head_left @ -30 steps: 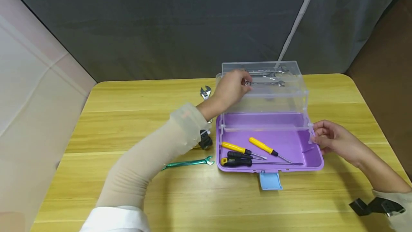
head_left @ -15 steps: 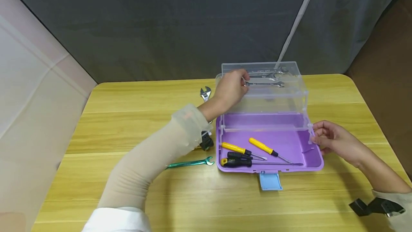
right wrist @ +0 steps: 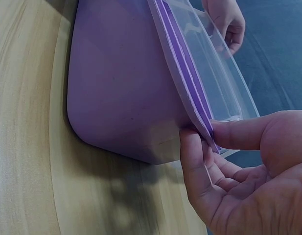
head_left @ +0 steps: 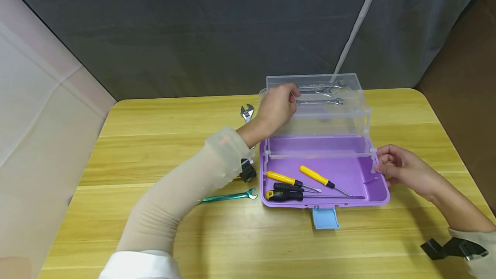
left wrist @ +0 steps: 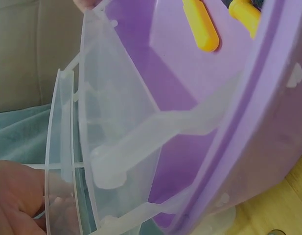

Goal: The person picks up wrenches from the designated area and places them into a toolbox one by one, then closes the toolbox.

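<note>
- Left hand (head_left: pixel 277 106), grip unclear, sits nearer the front wrench (head_left: pixel 320 101) in the upper tray (head_left: pixel 348 109) of the box (head_left: pixel 348 171).
- It runs rightward, parallel to the box's front.
- Right hand (head_left: pixel 404 169) pinches the box's right rim.

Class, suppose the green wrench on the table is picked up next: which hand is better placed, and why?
Probably the left hand, though it is at the upper clear tray: the green wrench lies left of the purple toolbox, on that hand's side. The right hand pinches the toolbox's right edge.
</note>
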`<state>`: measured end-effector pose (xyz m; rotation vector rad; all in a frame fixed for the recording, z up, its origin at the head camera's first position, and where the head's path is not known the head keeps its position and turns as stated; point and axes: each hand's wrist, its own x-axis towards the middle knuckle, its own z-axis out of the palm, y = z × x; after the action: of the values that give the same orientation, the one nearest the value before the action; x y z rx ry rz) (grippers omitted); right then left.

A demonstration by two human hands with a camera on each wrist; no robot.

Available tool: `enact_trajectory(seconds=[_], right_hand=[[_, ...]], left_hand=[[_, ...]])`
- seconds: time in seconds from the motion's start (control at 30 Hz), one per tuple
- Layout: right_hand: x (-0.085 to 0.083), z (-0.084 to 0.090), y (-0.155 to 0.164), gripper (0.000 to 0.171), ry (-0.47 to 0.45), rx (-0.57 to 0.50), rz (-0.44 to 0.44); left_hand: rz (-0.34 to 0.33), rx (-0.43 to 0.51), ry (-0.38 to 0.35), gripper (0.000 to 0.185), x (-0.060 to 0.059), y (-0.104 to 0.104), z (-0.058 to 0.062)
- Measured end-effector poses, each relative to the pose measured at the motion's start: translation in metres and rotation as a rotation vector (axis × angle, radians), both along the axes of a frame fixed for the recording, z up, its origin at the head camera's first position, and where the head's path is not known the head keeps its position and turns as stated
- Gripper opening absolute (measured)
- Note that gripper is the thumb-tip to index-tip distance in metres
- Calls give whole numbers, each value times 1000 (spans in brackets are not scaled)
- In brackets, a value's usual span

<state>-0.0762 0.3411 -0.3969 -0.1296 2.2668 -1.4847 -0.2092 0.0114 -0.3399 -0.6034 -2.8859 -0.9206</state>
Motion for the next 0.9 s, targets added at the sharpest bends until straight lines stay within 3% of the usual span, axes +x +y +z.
enact_trajectory(seconds=[0.23,0.5,0.7,0.9], right_hand=[[1,-2,1,28,0,-2,1],[1,-1,2,28,0,9,-1],[1,-1,3,28,-5,11,-3],[1,-1,2,29,-1,5,0]], left_hand=[[-76,43,28,19,-1,-7,6],[-118,106,128,21,0,-25,29],[-117,56,217,37,1,-38,35],[-108,-69,218,47,9,-59,31]])
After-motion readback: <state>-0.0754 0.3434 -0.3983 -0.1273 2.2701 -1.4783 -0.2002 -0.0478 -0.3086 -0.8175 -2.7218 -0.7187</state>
